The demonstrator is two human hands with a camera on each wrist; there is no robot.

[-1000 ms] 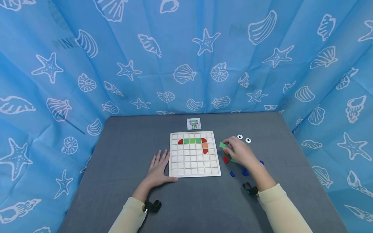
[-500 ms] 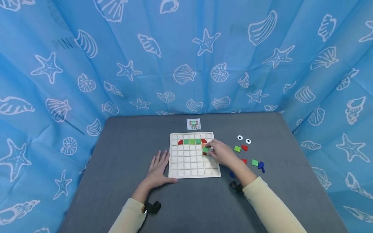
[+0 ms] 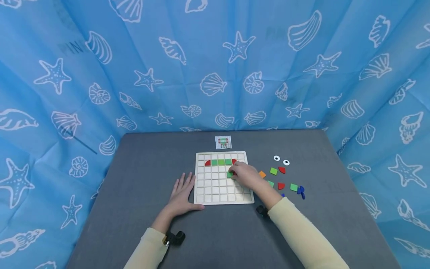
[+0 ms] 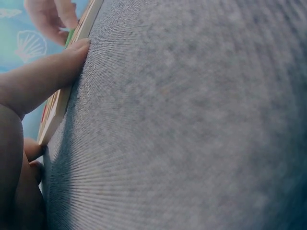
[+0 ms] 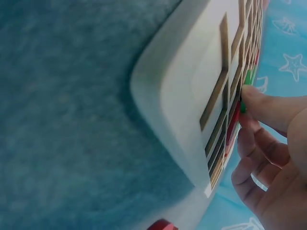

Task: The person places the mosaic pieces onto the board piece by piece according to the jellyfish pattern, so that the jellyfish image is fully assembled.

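Note:
My right hand (image 3: 246,175) pinches a green square tile (image 3: 229,175) between thumb and fingertips, close over the wooden grid board (image 3: 215,191). In the right wrist view the green tile (image 5: 246,91) stands on edge at the grid, beside a red piece (image 5: 233,123). Set in an upper row are a red quarter-round piece (image 3: 208,163), several green squares (image 3: 221,162) and another red piece (image 3: 234,161), partly behind my right fingers. My left hand (image 3: 181,198) lies with fingers spread at the board's left edge, its thumb touching the near left corner.
Loose tiles lie right of the board: an orange square (image 3: 262,174), green squares (image 3: 273,171), red quarter-rounds (image 3: 281,185) and blue pieces (image 3: 301,190). Two white eye discs (image 3: 277,158) lie behind them. A pattern card (image 3: 223,142) lies beyond the board. A shell-print curtain (image 3: 215,74) surrounds the table.
My right hand has carried the green square from the loose tiles leftward onto the board, then a little farther left to a cell beside the red and orange column. My left hand stays put.

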